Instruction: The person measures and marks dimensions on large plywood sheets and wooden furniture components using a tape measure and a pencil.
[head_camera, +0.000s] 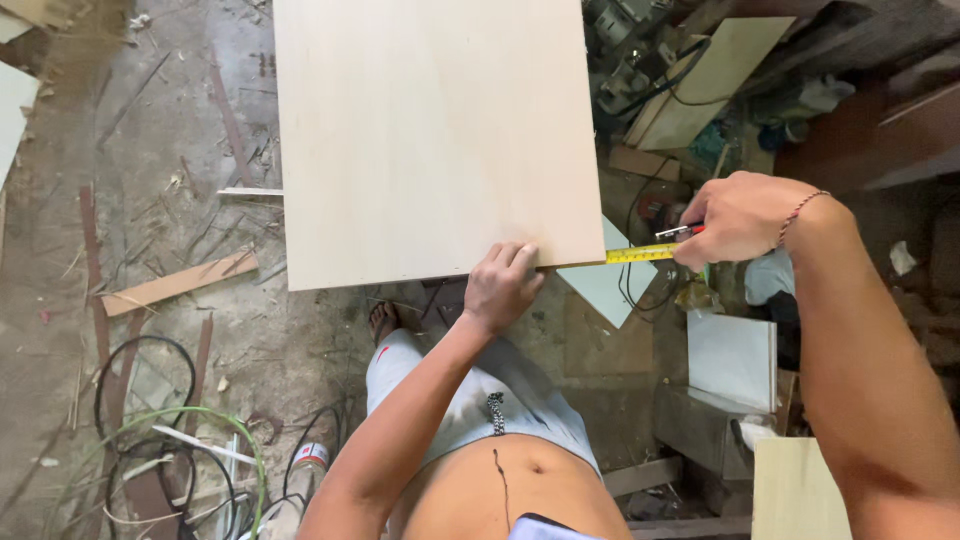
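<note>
A large pale plywood board (430, 130) lies flat in front of me. My left hand (503, 285) rests with closed fingers on its near edge, toward the right corner, pinning the end of a yellow tape measure blade (640, 254) there. My right hand (735, 218), a thread bracelet on its wrist, is closed on the tape measure case to the right of the board, and the blade is stretched between the two hands along the board's near edge. The case is mostly hidden in the fist.
Below is a dusty floor with wood offcuts (178, 282), coiled black and green cables (150, 440) at the lower left, small white panels (732, 358) at the right, and a machine with cords (630, 60) behind the board's right side. My sandalled foot (383, 322) stands under the board.
</note>
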